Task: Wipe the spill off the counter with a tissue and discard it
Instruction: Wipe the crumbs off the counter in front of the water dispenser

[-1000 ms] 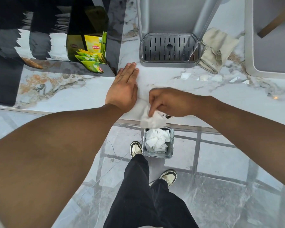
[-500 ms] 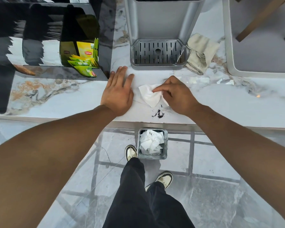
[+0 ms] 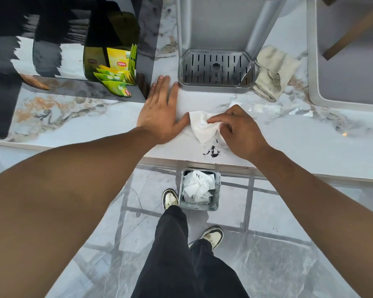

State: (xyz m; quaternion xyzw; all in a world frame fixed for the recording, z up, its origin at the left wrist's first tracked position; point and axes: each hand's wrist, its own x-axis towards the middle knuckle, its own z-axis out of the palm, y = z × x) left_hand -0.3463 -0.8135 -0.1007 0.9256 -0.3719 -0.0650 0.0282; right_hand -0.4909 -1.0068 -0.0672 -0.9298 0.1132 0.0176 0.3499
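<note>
A white tissue lies crumpled on the marble counter, pinned under the fingers of my right hand. Just in front of the tissue, near the counter's front edge, sits a small patch of dark spilled grains, uncovered. My left hand rests flat on the counter with fingers spread, its thumb touching the tissue's left edge. On the floor right below the spill stands a small metal bin holding several crumpled white tissues.
A grey machine with a slotted drip tray stands behind my hands, a beige cloth to its right. A black organiser with Lipton tea sachets is at left, a sink at far right. My feet are beside the bin.
My right hand carried the tissue from the counter's front edge back onto the counter behind the spill, uncovering the dark grains. My left hand stayed flat on the counter.
</note>
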